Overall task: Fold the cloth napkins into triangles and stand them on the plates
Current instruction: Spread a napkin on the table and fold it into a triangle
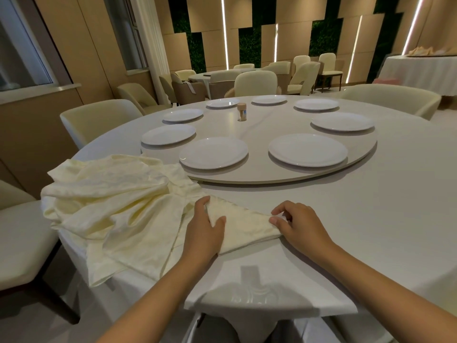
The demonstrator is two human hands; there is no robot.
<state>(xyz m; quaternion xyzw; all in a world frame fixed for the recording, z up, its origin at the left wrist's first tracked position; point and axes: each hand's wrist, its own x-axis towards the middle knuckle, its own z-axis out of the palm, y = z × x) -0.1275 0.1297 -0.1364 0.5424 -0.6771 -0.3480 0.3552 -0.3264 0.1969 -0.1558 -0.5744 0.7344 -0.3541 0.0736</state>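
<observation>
A cream cloth napkin folded into a flat triangle (243, 225) lies on the round table covered in white cloth (371, 206), near its front edge. The left hand (205, 227) rests on the napkin's left part, fingers curved over the top fold and thumb laid across the cloth. The right hand (295, 224) pinches the napkin's right corner between thumb and curled fingers. Just left of the folded one, a heap of crumpled cream napkins (111, 201) spreads toward the table edge. Beyond, a round beige turntable (272, 175) carries eight white plates, the nearest plate (214, 152) bare, and a small wooden-capped toothpick jar (241, 111) stands upright at its middle.
</observation>
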